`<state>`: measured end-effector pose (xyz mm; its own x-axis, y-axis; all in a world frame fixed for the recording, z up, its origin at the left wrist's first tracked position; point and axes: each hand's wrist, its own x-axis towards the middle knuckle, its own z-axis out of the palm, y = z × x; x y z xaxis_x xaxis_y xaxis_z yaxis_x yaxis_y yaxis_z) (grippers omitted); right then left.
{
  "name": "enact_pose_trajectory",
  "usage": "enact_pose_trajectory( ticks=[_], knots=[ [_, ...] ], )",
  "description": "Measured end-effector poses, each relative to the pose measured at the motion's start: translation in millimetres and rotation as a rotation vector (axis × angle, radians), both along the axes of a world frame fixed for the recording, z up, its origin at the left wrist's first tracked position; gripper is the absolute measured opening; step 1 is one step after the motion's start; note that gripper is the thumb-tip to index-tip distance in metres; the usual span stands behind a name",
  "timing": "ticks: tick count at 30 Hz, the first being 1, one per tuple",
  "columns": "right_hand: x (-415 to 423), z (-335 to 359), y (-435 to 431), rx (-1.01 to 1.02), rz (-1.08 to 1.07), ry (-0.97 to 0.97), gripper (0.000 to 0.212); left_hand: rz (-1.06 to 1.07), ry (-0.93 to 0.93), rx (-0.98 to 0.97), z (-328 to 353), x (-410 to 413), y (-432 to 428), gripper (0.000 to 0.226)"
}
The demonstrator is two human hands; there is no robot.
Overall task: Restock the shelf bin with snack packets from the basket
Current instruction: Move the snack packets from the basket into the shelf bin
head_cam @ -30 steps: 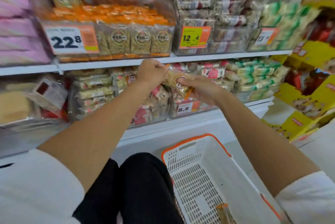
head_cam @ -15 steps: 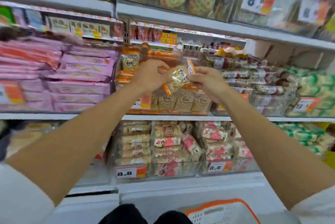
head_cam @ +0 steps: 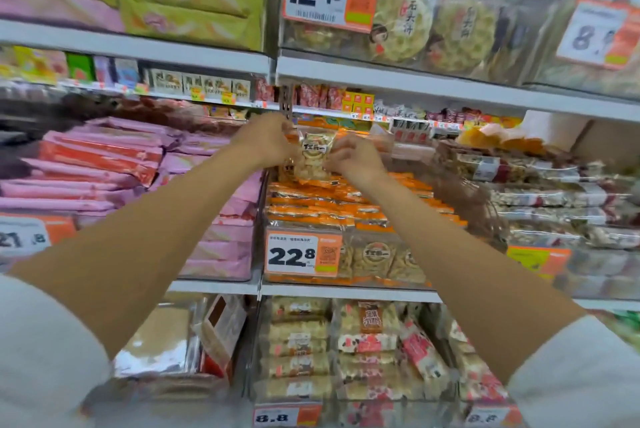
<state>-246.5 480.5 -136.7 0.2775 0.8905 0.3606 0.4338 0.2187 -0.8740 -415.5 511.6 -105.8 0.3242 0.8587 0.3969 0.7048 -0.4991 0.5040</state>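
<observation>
hands: left hand [head_cam: 268, 143] and right hand [head_cam: 353, 157] pinch one packet [head_cam: 313, 157] by its sides | packet: upright, above the bin [head_cam: 346, 254] back edge | next: straight down

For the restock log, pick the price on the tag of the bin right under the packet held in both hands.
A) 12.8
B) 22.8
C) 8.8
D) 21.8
B: the snack packet, held by the left hand and right hand, is above the shelf bin of orange packets, whose price tag reads 22.8.
</observation>
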Motion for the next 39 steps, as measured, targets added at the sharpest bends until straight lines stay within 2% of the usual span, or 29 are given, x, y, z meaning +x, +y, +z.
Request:
enact_pose_trajectory(
  ticks=[2,5,9,14,20,23,26,30,35,39],
  knots=[
    [-2,-6,17,0.000,0.006,-0.053,0.032,-0.021,-0.033,-0.001,0,-1,13,0.058],
    [-5,-16,36,0.004,-0.041,-0.256,0.032,-0.006,-0.028,0.036,-7,1,31,0.039],
    [-2,-25,60,0.030,0.014,-0.166,0.034,0.009,-0.034,0.061,-15,2,51,0.050],
    [4,-26,61,0.025,0.066,-0.124,0.033,-0.030,-0.097,0.091,-11,3,61,0.041],
    [1,-37,60,-0.008,0.080,-0.225,0.033,-0.035,0.085,0.100,-10,-1,60,0.039],
    [6,-36,59,0.046,0.029,-0.227,0.031,-0.046,0.068,0.099,-9,0,58,0.030],
    [6,-39,55,0.009,0.079,-0.267,0.025,-0.032,0.131,0.079,-9,-3,57,0.005],
    [2,-42,53,-0.029,0.100,-0.304,0.024,0.018,0.218,0.145,-14,-7,54,0.031],
    [3,-40,52,-0.073,0.102,-0.254,0.020,0.047,0.134,0.189,-20,-7,54,0.028],
    [1,-39,50,-0.069,0.084,-0.254,0.021,0.083,0.081,0.204,-24,-9,53,0.017]
  ],
)
